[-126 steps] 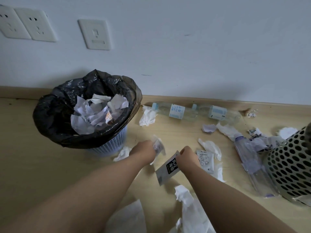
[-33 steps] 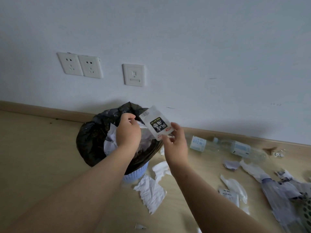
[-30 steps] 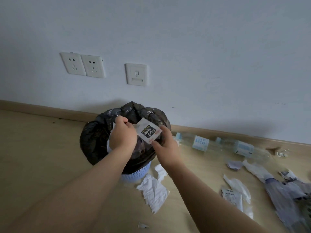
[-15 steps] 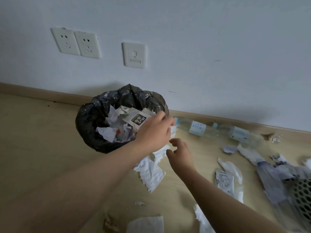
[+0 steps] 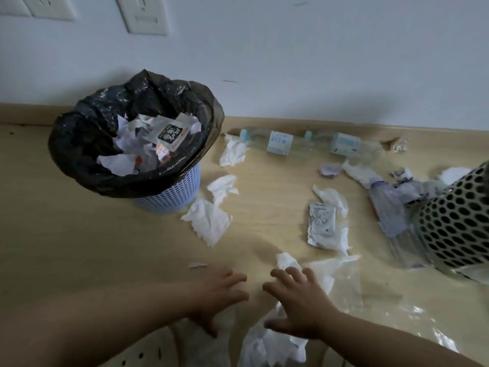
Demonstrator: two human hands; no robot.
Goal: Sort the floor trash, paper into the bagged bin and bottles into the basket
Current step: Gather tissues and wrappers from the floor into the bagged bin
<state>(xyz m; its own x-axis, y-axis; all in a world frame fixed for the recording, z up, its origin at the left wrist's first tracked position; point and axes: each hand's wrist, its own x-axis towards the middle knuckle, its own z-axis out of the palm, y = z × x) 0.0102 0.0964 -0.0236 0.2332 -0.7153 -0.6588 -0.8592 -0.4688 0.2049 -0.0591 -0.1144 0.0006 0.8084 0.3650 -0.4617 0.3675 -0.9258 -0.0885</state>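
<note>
While paper fills the bagged bin, both hands, left and right, spread open fingers over crumpled floor paper.

1. White packet, lying on the paper in the bagged bin, upper left of the frame: black panel with large white characters and a small red mark at one corner. The characters are too blurred to transcribe.
2. First bottle, upper centre: white label, blue print, illegible.
3. Second bottle, just right of it: pale blue label, print illegible.
4. Flat sachet, on the floor at centre right: a dark text line above line drawings, unreadable.
</note>
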